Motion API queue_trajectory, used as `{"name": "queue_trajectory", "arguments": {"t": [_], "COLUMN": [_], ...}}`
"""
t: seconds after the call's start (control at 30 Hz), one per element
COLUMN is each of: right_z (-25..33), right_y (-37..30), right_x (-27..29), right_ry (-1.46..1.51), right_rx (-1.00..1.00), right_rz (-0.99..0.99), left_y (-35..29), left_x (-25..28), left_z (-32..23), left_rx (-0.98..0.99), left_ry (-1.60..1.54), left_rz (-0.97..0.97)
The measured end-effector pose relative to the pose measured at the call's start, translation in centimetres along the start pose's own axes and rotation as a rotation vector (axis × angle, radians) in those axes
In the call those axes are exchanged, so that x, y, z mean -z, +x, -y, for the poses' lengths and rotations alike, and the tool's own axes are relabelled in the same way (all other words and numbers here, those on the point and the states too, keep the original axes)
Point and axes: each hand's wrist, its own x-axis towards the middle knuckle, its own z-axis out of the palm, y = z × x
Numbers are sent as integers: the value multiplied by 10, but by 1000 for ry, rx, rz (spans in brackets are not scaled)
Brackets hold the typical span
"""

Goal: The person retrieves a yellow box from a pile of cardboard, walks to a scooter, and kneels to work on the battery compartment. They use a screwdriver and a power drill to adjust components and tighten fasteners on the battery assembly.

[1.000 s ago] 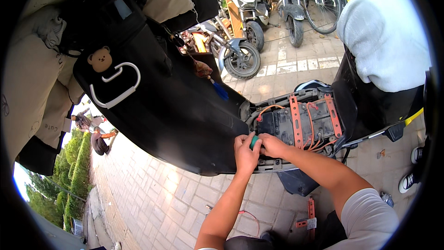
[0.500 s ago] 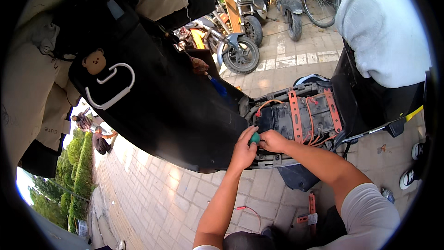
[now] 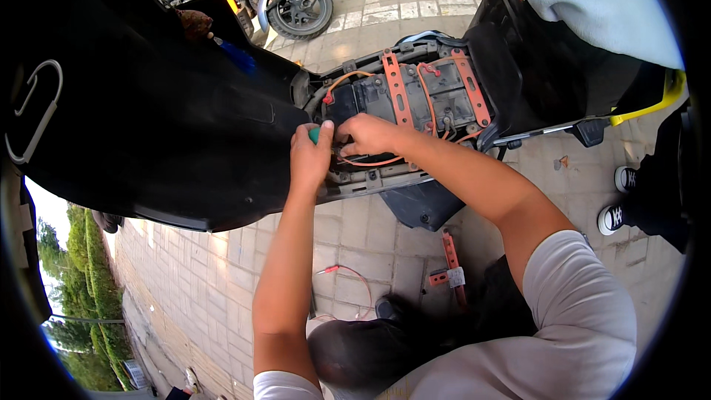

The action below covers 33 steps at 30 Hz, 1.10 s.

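Note:
My left hand (image 3: 308, 155) is closed around a green tool handle (image 3: 315, 135) at the front end of the scooter's battery bay; the tool's other end is hidden. Close beside it, my right hand (image 3: 365, 135) has bent fingers at the near front corner of the batteries, and what they grip cannot be made out. An orange cable (image 3: 370, 164) runs just below the right fingers. The black batteries (image 3: 368, 96) sit in the open bay under two orange perforated metal straps (image 3: 398, 92), with more orange wires and red terminal covers around them.
The scooter's black body (image 3: 185, 126) spreads left, with a white hook (image 3: 41, 126). On the paving lie a red-tipped lead (image 3: 330, 270) and a loose orange bracket (image 3: 450, 270). Another person's sneakers (image 3: 612, 219) stand at right. A parked motorcycle (image 3: 296, 11) is behind.
The view has shifted, so the scooter and both hands appear further left and higher. My left hand keeps the green handle. The orange cable beneath my right hand shows more clearly.

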Motion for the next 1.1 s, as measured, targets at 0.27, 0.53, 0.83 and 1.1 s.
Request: {"name": "queue_trajectory", "arguments": {"t": [0.27, 0.53, 0.83, 1.1], "right_z": [-5, -2, -5, -6], "right_y": [-48, -43, -44, -46], "right_x": [-37, -38, -42, -42], "right_ry": [-555, -493, -439, -442], "right_rx": [208, 204, 201, 207], "right_rz": [-230, -276, -268, -314], "left_y": [-1, 15, 4, 0], "left_x": [-42, -14, -48, -40], "left_z": [13, 18, 4, 19], "left_rx": [72, -34, 117, -13], "left_ry": [-801, -617, -762, -820], "left_rz": [-312, 167, -419, -246]}}
